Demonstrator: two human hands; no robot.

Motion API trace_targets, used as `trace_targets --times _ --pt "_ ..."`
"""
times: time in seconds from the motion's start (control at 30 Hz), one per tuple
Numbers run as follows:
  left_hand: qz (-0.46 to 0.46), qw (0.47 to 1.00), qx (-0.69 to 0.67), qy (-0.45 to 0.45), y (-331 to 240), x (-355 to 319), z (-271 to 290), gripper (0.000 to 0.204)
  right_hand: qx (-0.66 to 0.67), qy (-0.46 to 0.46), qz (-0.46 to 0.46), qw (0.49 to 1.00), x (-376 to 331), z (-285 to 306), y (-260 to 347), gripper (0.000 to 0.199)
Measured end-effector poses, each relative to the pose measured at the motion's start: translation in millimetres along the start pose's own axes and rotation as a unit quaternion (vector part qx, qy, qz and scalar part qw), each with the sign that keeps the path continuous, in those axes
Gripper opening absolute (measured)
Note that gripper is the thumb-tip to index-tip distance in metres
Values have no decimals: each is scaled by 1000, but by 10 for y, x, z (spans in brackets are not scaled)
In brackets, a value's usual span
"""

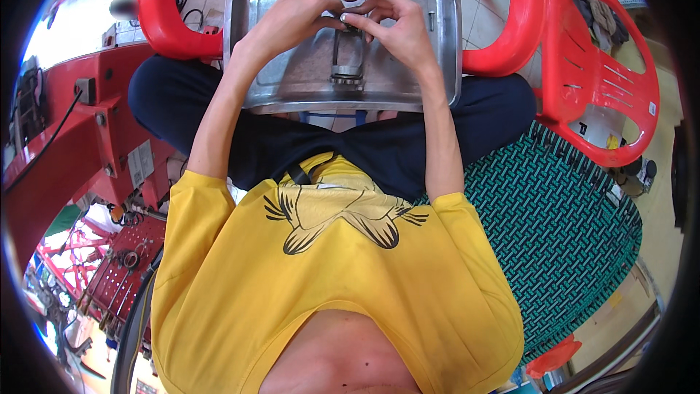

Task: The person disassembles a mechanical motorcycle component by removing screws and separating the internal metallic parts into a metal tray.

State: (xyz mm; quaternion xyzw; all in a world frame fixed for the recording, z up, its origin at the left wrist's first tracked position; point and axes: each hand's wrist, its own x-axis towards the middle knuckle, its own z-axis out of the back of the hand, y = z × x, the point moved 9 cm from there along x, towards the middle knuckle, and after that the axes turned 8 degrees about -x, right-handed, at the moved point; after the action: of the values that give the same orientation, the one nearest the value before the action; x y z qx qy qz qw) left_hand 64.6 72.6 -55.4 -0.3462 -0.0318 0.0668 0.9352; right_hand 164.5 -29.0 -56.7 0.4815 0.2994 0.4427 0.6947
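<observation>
A shallow rectangular metal tray lies in front of me, above my crossed legs. Over its middle, a metal part with a rounded, toothed-looking end stretches away from me, its two thin side bars leading up to my fingers. My left hand comes from the left, its fingers bent and pinched at the part's far end. From the right, my right hand meets it there with thumb and forefinger drawn together. The fingers cover whatever sits between them. Small bolt-like pieces lie in the tray.
Red plastic chair legs flank the tray on both sides. A red plastic chair stands at the right, beside a green-and-black woven seat. Red machine framework fills the left, with a red perforated panel holding tools below.
</observation>
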Motion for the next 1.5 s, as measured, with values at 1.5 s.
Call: trace_targets --times 1.5 --pt "-8 999 43 -17 -56 1 -43 27 -90 -9 45 995 0 59 99 39"
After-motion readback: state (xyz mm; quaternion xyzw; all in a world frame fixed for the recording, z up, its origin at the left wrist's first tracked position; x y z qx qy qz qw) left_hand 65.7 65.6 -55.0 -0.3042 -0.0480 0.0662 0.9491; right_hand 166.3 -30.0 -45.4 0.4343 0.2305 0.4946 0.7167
